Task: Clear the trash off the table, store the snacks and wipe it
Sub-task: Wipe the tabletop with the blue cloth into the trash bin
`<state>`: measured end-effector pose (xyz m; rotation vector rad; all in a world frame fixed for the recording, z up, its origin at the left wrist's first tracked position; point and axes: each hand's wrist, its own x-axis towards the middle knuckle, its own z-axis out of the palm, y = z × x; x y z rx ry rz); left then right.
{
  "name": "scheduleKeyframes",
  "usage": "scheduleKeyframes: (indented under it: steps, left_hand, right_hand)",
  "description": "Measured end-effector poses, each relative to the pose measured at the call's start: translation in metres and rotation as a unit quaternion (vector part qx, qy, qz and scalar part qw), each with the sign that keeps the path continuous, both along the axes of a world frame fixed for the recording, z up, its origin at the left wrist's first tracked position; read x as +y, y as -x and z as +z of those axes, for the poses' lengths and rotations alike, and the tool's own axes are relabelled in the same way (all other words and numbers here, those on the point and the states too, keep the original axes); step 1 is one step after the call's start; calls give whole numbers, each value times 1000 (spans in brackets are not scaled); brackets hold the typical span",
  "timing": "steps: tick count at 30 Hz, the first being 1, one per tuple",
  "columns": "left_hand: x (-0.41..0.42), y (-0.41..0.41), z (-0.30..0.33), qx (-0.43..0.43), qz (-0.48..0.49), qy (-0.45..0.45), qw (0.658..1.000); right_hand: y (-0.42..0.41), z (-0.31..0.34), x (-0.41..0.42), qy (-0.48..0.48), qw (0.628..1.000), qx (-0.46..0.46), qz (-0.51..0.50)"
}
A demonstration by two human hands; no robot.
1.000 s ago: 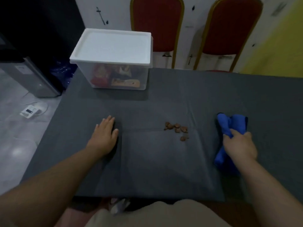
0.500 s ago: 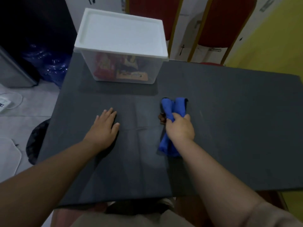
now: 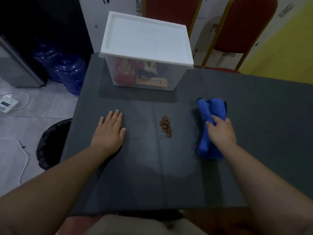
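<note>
- So, right hand (image 3: 220, 133) has its fingers curled over a bunched-up blue cloth (image 3: 209, 128), holding it down on the table (image 3: 262, 141), right of centre.
- Left hand (image 3: 110, 131) is just lying flat on the table, fingers straight and together, holding nothing. Looks like it's there to pin the dark table cover.
- Between the two hands sits a little pile of brown crumbs (image 3: 166, 127), touching neither one. That's what is left to wipe, I reckon.
- Snacks look sorted: packets sit inside the clear storage box (image 3: 144, 77) at the far edge, white lid (image 3: 145, 38) on top.
- Black trash bin (image 3: 50, 143) is on the floor just off the left edge of the table, beside the left arm.
- What could go wrong, imo: the crumbs are loose and the cloth is a lumpy roll, not a flat pad, so a fast swipe could scatter bits or ride over them. Sweep them left and they may miss the bin and hit the floor. The cover could also ruck up if the left hand lets go.
</note>
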<state>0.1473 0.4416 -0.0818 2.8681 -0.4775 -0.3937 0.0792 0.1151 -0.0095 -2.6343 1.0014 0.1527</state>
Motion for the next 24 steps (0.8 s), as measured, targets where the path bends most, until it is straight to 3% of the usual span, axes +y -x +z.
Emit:
scheduleKeyframes:
  steps: [3,8,18,24]
  left_hand:
    - [0,1,-2,-5,-7,-28,1000]
    - [1,4,-2,1,-13,-43,999]
    - [-11,35,1,26,44,-58,997]
    - [-18,53,3,30,82,-59,994]
  right_hand:
    - [-12,-5,-7,57,997,46,4]
    - [-42,-17,31,130,985,31,112]
    - [-42,-18,72,77,923,5,377]
    - [-28,-12,59,-1,920,-11,391]
